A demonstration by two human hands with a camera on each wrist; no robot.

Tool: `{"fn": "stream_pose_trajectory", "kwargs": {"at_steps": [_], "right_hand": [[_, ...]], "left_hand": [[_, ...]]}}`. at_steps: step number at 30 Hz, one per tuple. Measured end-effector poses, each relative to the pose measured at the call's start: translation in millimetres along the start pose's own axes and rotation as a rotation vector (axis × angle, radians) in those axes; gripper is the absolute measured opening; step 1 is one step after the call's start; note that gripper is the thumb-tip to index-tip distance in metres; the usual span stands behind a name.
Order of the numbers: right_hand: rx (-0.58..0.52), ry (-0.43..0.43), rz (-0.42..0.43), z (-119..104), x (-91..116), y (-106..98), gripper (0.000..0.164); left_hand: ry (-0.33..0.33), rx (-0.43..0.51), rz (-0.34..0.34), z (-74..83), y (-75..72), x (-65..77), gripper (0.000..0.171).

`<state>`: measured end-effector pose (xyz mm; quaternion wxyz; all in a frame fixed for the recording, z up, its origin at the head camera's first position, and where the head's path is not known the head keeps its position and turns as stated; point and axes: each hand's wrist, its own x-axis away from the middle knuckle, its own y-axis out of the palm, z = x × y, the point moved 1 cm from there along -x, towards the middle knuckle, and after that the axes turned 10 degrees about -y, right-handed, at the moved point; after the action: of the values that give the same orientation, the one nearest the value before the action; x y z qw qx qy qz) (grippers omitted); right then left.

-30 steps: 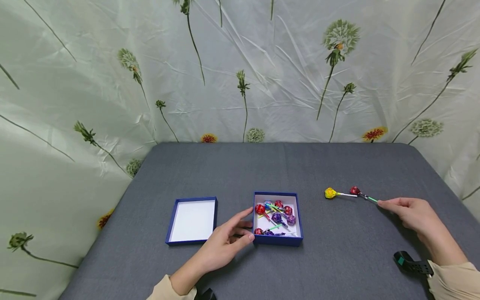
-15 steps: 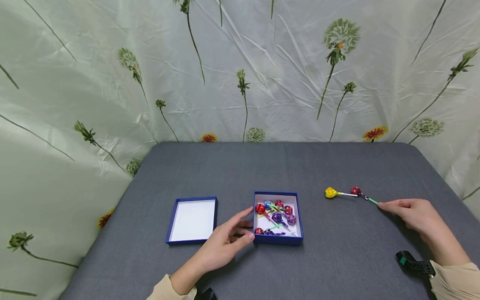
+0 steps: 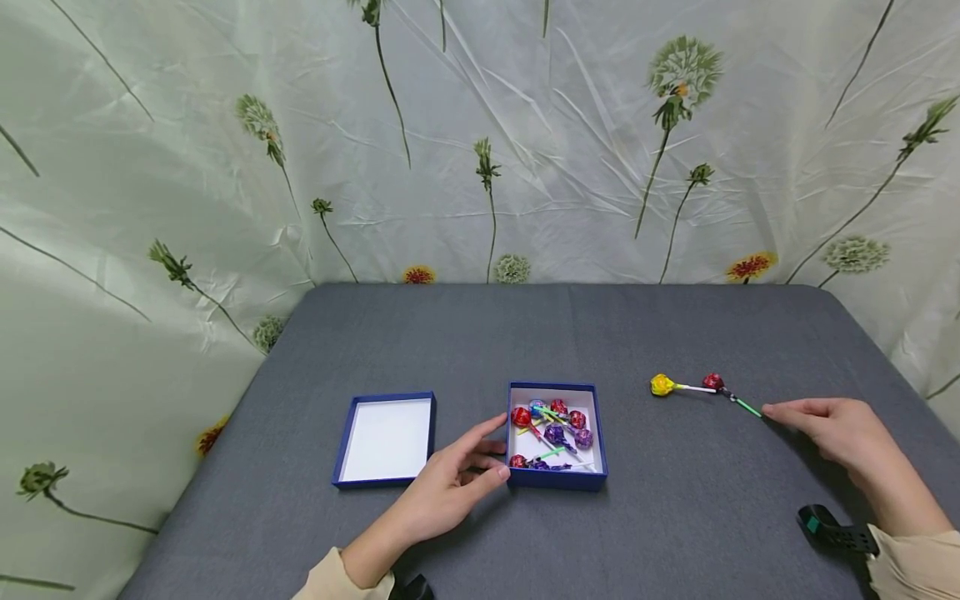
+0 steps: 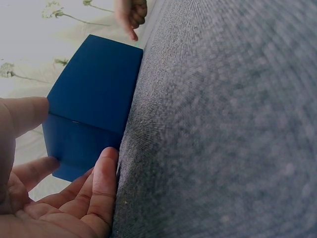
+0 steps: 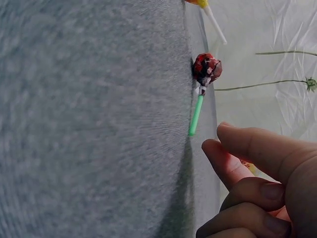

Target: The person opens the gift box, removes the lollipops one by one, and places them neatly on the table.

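My left hand point(image 3: 453, 492) touches the left side of an open blue box point(image 3: 557, 479), its thumb at the near left corner. In the left wrist view, fingertips point(image 4: 106, 156) lie against the box's blue wall point(image 4: 94, 84). Several lollipops point(image 3: 553, 435) in red, purple and blue wrappers lie inside. To the right, a dark red lollipop point(image 3: 713, 382) with a green stick point(image 5: 196, 115) lies on the cloth. Just off the stick's end is my right hand point(image 3: 832, 429), holding nothing, thumb and forefinger extended, other fingers bent. A yellow lollipop point(image 3: 662, 385) lies left of the red one.
Left of the box, the blue-edged lid point(image 3: 384, 442) lies with its white inside up. Grey cloth point(image 3: 450, 333) covers the table. A pale curtain printed with flowers point(image 3: 570, 167) hangs behind. Black bands point(image 3: 836, 533) are on the wrists.
My right hand has let go of the dark red lollipop's green stick and moved slightly right. The left hand and the box stay where they were.
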<state>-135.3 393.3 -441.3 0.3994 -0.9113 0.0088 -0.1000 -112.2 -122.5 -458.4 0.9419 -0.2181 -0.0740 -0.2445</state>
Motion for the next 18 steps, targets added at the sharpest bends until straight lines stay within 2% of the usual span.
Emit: {"fn": "stream_pose_trajectory", "kwargs": {"at_steps": [9,14,18], "right_hand": [[0.052,-0.047,-0.009,-8,-1,-7,0.064],[0.039,-0.057,-0.027,-13,-2,-6,0.069],[0.052,-0.100,-0.038,-24,-1,-5,0.065]], "left_hand": [[0.000,0.001,-0.003,0.0,0.2,0.2,0.064],[0.003,0.003,-0.005,0.5,-0.1,-0.1,0.063],[0.001,0.004,-0.006,0.9,-0.4,0.0,0.063]]}}
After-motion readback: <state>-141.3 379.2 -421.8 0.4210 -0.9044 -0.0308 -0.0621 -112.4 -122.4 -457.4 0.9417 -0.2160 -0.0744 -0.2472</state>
